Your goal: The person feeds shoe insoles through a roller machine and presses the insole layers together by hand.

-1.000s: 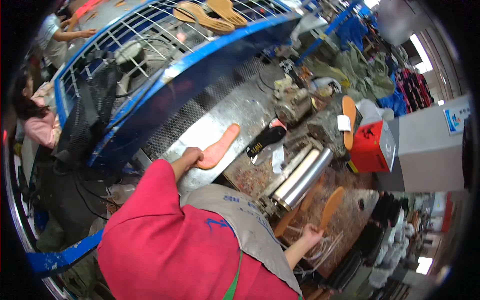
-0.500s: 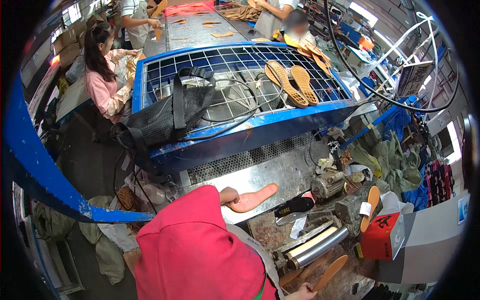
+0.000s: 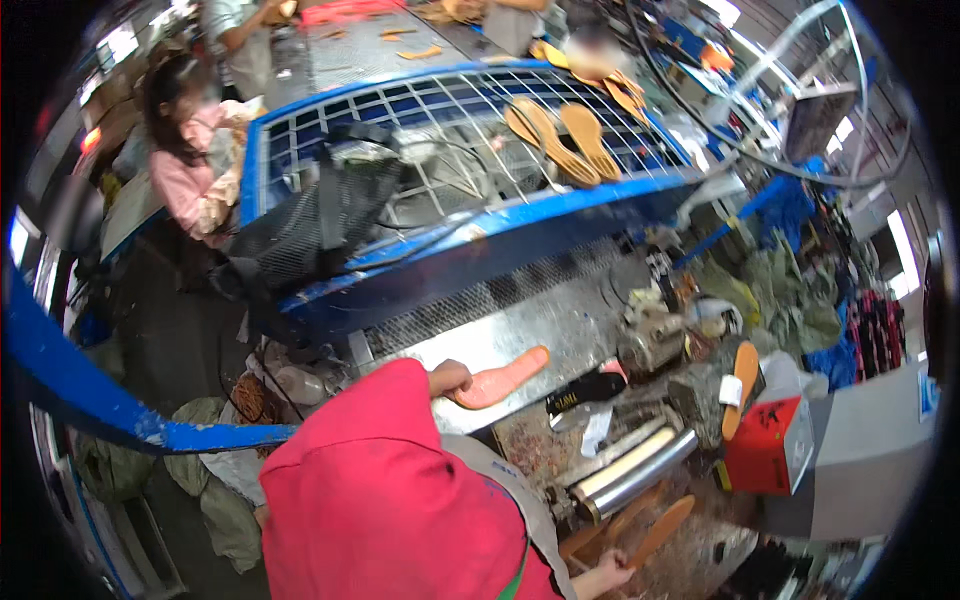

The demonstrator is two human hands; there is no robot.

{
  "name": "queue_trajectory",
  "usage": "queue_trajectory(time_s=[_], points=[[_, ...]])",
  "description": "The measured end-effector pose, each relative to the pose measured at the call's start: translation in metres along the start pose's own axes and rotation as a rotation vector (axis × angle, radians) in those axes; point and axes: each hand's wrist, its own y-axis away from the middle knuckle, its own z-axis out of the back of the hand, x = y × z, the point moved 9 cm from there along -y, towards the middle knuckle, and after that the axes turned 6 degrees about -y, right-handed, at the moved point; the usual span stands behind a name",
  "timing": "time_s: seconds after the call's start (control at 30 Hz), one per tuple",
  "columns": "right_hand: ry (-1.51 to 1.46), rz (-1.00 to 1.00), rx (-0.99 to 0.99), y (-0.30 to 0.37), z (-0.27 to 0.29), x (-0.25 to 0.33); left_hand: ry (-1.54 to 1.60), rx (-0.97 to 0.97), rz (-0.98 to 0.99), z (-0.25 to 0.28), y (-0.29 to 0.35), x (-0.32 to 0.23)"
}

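Just below the middle of my feed, between six and seven o'clock, I have the left hand (image 3: 450, 378), its fingers grasping the end of a pink sole (image 3: 503, 380). That sole lies on the metal counter (image 3: 580, 322) and points away from the hand toward two o'clock. Down at five o'clock, near my lower edge, the right hand (image 3: 612, 572) has its fingers clenched on the near end of a tan sole (image 3: 664, 530), which reaches toward one or two o'clock.

Just to the tan sole's eleven o'clock I see a shiny roller (image 3: 640, 482). A black insole (image 3: 588, 392) lies near the pink sole, between its three and four o'clock. Out at four o'clock stands a red box (image 3: 762, 455), and just by it, at its eleven o'clock, is a white-banded sole (image 3: 742, 372). At one o'clock, two ridged soles (image 3: 535, 128) rest side by side on a blue-framed wire grid (image 3: 560, 204). Far off at ten o'clock I make out a co-worker in pink (image 3: 185, 185).
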Motion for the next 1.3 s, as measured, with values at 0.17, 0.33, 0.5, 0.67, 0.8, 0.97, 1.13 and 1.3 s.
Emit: queue_trajectory(time_s=[0.17,0.33,0.5,0.67,0.8,0.97,1.13,1.3], points=[[0.12,-0.003,0.053,0.023,-0.017,-0.025,0.185,-0.014,0.068,0.007,0.009,0.005],[0.082,0.093,0.019,0.058,-0.03,-0.027,0.195,-0.15,0.007,0.036,0.03,-0.022],[0.025,0.099,-0.017,0.064,-0.014,-0.01,0.042,-0.511,-0.035,0.122,0.028,-0.026],[0.026,0.145,-0.079,0.075,-0.008,-0.019,-0.101,-0.726,-0.087,0.208,0.033,0.016],[0.039,0.135,-0.061,0.078,-0.011,-0.024,-0.391,-0.926,0.048,0.25,0.039,0.046],[0.101,0.194,-0.028,0.081,-0.019,-0.019,-0.413,-0.764,-0.054,0.23,0.04,0.025],[0.257,0.23,0.116,0.087,-0.049,-0.015,-0.503,-0.796,0.024,0.228,0.046,0.029],[0.426,0.356,0.239,0.103,-0.086,-0.015,-0.437,-0.805,0.109,0.241,0.04,0.052]])
